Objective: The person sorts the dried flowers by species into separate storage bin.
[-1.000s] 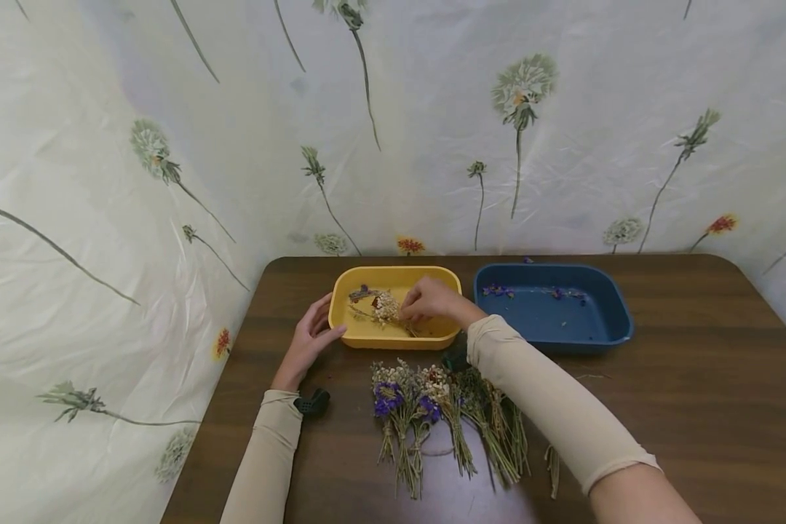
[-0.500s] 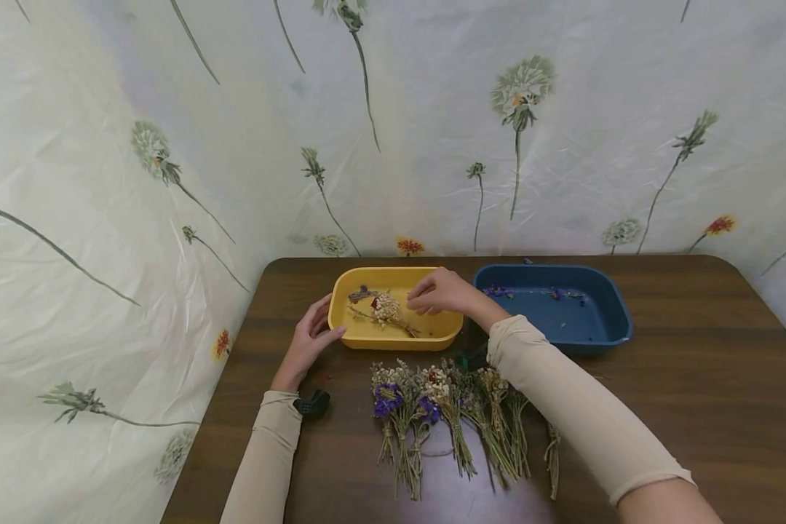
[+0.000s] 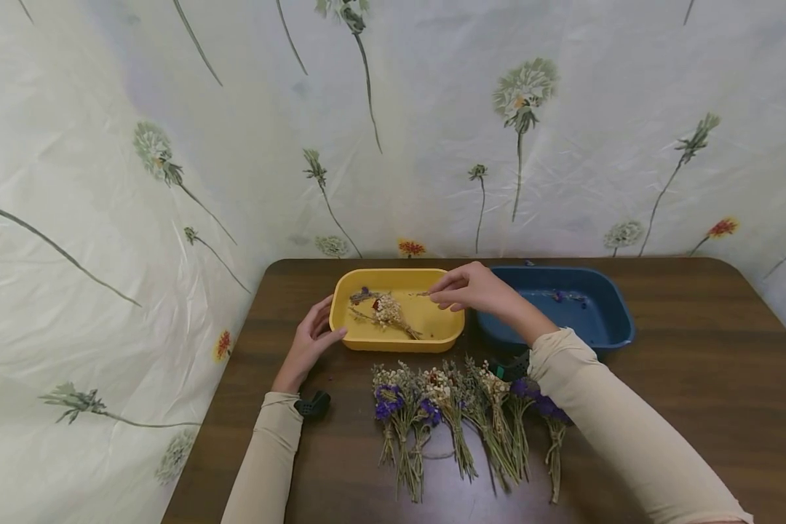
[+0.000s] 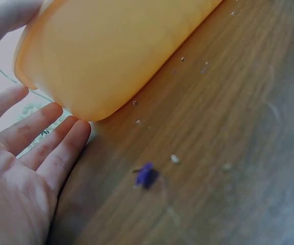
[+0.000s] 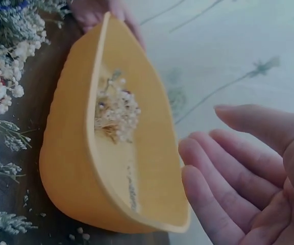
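My left hand [image 3: 308,342] rests against the left end of the yellow tray [image 3: 393,345], its fingers spread and nearly straight in the left wrist view. Inside the tray lies a small bunch of cream dried flowers [image 3: 388,310] with a red bloom. A sprig with purple flowers [image 3: 364,294] lies behind it. My right hand [image 3: 477,288] hovers over the tray's right end, thumb apart from the fingers and nothing between them in the right wrist view [image 5: 254,178]. Below its fingertips, a thin dried sprig [image 5: 131,189] lies on the tray floor.
A blue tray [image 3: 622,320] with purple flower bits stands to the right, partly behind my right arm. Several tied dried-flower bunches [image 3: 402,415] lie in a row in front. A loose purple petal [image 4: 146,176] and crumbs dot the wooden table [image 3: 688,349].
My right hand has moved right, away from the cream bunch, and its fingers have parted. A thin sprig now shows by its fingertips. My left hand has stayed at the tray's end.
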`<act>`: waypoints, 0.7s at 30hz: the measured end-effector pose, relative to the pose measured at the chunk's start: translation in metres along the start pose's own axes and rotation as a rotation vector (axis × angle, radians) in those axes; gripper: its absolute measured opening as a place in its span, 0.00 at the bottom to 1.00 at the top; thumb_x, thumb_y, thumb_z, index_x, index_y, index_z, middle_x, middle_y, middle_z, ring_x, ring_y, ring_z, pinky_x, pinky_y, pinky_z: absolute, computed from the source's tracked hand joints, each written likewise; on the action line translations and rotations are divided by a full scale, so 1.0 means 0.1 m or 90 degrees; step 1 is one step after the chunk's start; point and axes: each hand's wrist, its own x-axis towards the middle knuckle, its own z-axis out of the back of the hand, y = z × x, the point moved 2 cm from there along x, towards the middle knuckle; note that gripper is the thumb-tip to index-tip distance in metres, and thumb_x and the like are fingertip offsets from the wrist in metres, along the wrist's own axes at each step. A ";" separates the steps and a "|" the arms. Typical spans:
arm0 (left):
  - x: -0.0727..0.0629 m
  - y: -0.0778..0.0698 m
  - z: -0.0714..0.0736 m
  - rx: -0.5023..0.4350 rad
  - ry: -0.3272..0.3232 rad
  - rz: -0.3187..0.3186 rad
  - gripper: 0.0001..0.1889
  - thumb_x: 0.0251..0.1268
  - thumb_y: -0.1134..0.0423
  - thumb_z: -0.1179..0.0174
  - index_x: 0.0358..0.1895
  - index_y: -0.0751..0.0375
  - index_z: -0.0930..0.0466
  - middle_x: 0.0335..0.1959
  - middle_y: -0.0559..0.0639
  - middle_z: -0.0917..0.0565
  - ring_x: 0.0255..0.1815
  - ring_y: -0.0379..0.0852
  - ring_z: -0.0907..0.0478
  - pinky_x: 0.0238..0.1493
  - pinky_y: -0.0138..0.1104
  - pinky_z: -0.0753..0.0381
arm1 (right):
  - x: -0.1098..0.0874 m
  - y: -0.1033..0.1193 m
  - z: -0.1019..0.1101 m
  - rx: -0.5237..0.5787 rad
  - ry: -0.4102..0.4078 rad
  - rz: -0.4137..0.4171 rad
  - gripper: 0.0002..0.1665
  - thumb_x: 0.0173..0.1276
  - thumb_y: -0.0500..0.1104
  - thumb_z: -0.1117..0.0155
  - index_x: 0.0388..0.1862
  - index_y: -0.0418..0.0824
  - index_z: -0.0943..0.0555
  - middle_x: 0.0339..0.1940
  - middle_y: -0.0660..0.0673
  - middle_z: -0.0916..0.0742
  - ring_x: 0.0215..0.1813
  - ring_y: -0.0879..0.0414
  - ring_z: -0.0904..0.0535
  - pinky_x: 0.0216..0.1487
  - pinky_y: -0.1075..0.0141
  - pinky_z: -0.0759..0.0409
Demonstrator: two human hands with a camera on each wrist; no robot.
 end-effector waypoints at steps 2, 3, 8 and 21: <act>0.00 0.00 0.00 0.000 0.001 0.000 0.38 0.69 0.58 0.31 0.79 0.43 0.37 0.77 0.54 0.29 0.78 0.56 0.32 0.76 0.57 0.32 | -0.07 0.00 0.04 0.002 -0.013 -0.002 0.24 0.72 0.52 0.30 0.58 0.36 0.14 0.52 0.37 0.09 0.54 0.42 0.11 0.51 0.55 0.11; 0.00 -0.01 0.00 0.000 0.002 -0.001 0.38 0.69 0.58 0.31 0.79 0.43 0.37 0.77 0.54 0.29 0.78 0.56 0.32 0.75 0.57 0.32 | -0.10 -0.01 0.06 -0.001 -0.020 -0.001 0.24 0.72 0.52 0.30 0.57 0.36 0.14 0.51 0.38 0.08 0.53 0.43 0.11 0.52 0.54 0.11; 0.00 -0.01 0.01 0.001 0.004 -0.002 0.38 0.70 0.58 0.31 0.80 0.43 0.37 0.77 0.54 0.30 0.78 0.56 0.32 0.75 0.57 0.31 | -0.27 0.00 0.10 -0.010 -0.041 -0.001 0.23 0.73 0.51 0.30 0.57 0.35 0.14 0.50 0.36 0.08 0.48 0.50 0.10 0.53 0.50 0.12; 0.01 0.02 0.02 0.001 0.003 0.003 0.38 0.69 0.56 0.30 0.79 0.39 0.37 0.76 0.53 0.29 0.77 0.55 0.31 0.75 0.53 0.29 | -0.73 -0.09 0.08 -0.045 -0.059 0.013 0.20 0.73 0.49 0.30 0.54 0.35 0.13 0.45 0.39 0.08 0.43 0.56 0.10 0.49 0.55 0.10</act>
